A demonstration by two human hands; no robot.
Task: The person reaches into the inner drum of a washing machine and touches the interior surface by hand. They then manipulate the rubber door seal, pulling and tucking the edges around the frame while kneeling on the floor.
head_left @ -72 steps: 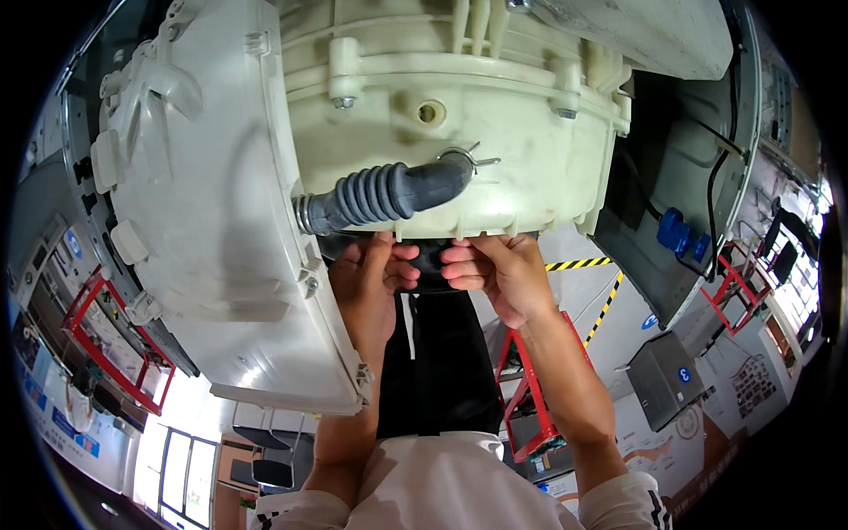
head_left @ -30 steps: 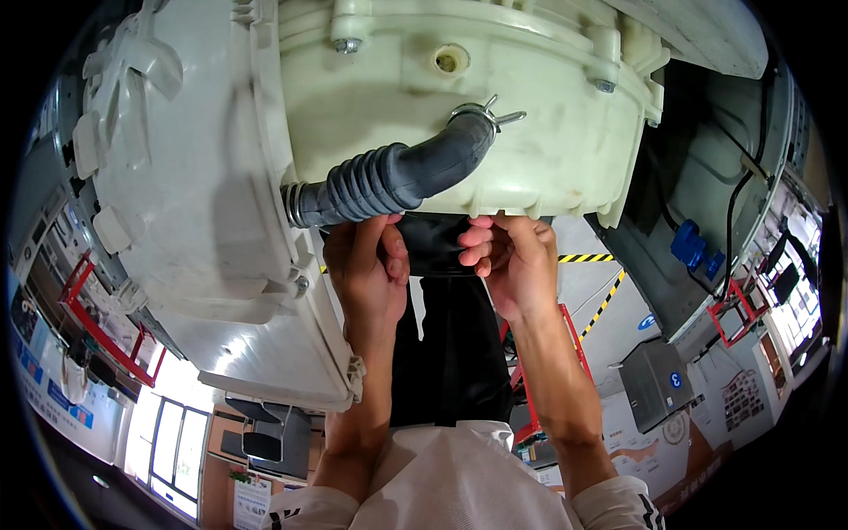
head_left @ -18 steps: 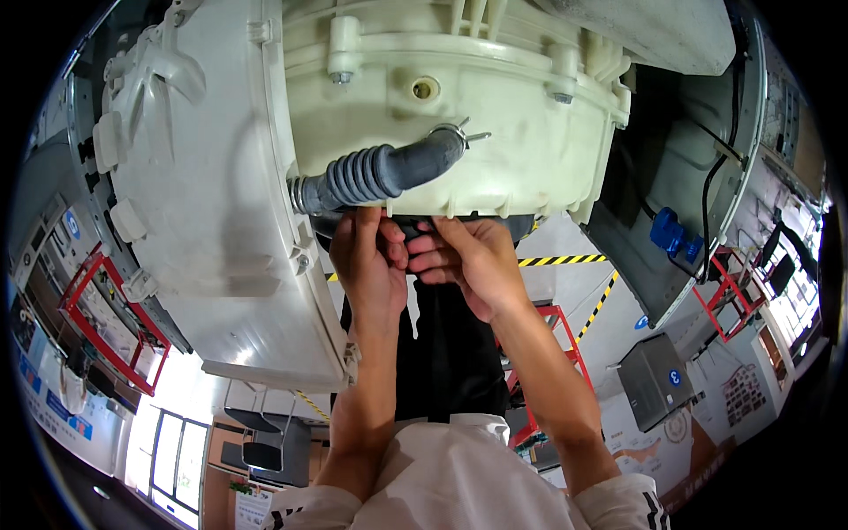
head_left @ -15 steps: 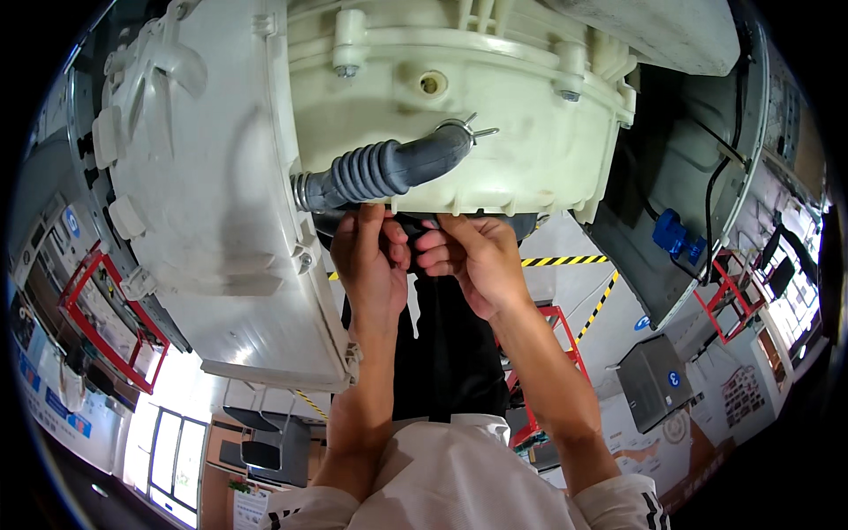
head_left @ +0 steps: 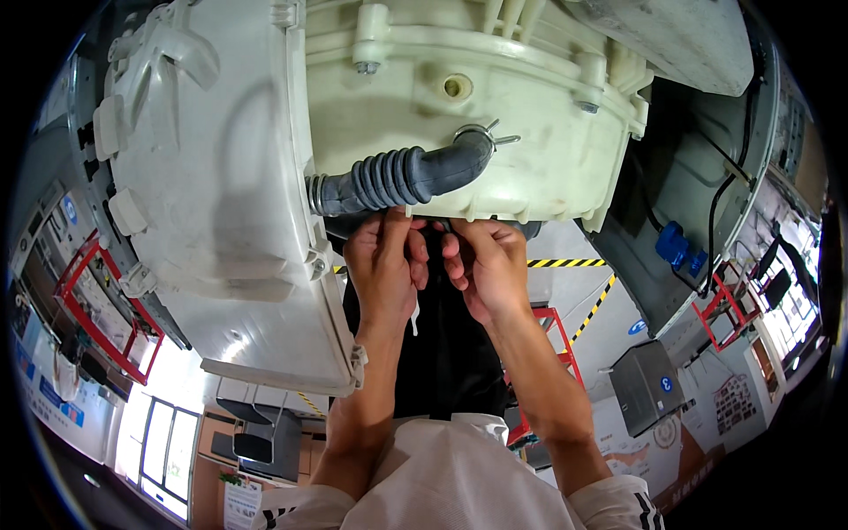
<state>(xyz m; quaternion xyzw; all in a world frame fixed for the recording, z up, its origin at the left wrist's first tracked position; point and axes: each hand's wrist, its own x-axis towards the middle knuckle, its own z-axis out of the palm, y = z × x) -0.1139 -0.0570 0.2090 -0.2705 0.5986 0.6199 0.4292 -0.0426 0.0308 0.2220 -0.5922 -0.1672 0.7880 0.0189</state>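
A cream plastic washing-machine tub (head_left: 380,115) fills the upper middle, its front rim edging over my hands. Under that rim a dark rubber seal (head_left: 531,229) shows at both sides; its middle is mostly hidden. My left hand (head_left: 382,265) pinches at the rim with bent fingers, thumb up against the edge below the hose. Just to its right, my right hand (head_left: 496,269) is closed the same way, thumb at the seal, fingers curled. Both fingertips are partly covered by the rim. Above them runs a grey ribbed hose (head_left: 389,179), fixed to the tub by a wire clamp (head_left: 495,134).
A large whitish plastic panel (head_left: 212,194) stands close on the left. At the right is a metal cabinet side (head_left: 707,190) with a blue connector (head_left: 678,247) and black cables. A pale block (head_left: 680,40) overhangs at upper right. Yellow-black tape (head_left: 565,262) marks the floor.
The tub and hose sit slightly further right in view. My hands stay under the rim; the left has shifted a little right, and the fingers of both have moved slightly.
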